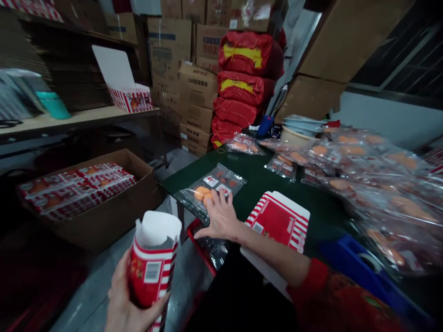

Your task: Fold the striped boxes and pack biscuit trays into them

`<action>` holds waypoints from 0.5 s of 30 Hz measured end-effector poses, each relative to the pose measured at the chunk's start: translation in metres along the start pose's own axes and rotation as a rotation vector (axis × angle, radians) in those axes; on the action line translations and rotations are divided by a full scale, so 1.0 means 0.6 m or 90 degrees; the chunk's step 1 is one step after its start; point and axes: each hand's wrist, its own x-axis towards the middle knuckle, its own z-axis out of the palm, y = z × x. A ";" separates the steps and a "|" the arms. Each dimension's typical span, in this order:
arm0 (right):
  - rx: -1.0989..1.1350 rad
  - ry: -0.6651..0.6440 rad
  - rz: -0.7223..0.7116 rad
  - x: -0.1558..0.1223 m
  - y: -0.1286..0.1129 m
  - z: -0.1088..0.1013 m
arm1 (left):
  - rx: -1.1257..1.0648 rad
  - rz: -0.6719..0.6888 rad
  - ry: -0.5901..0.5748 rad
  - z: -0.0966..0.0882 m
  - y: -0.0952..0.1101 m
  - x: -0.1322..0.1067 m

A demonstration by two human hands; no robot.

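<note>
My left hand point(129, 295) is wrapped round a red-and-white striped carton point(152, 263), held off the table at the lower left with its white top flap end open. Over the near edge of the green table my right hand point(221, 216) reaches out with its fingers spread. Its fingertips are on or just above a clear plastic bag point(233, 177) holding orange round pieces, small brown pieces and white packets; whether they press on it I cannot tell. Beside my right forearm lies a flattened red-and-white carton point(277, 221).
Many clear bags point(360, 152) are heaped on the table's right side, near a blue tape dispenser point(370, 276). A cardboard box point(117, 207) of striped cartons stands at left. Below the table edge is a red bin point(200, 251). Red bundles point(245, 87) are stacked behind.
</note>
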 end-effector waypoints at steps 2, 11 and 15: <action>-0.068 0.020 0.042 -0.033 -0.030 0.006 | 0.069 0.075 0.011 0.000 0.006 0.001; -0.069 0.097 0.049 -0.087 -0.026 -0.075 | 0.131 0.195 -0.073 -0.047 0.021 -0.054; 0.245 0.430 0.168 -0.162 0.032 -0.188 | 0.106 0.234 -0.082 -0.048 0.052 -0.065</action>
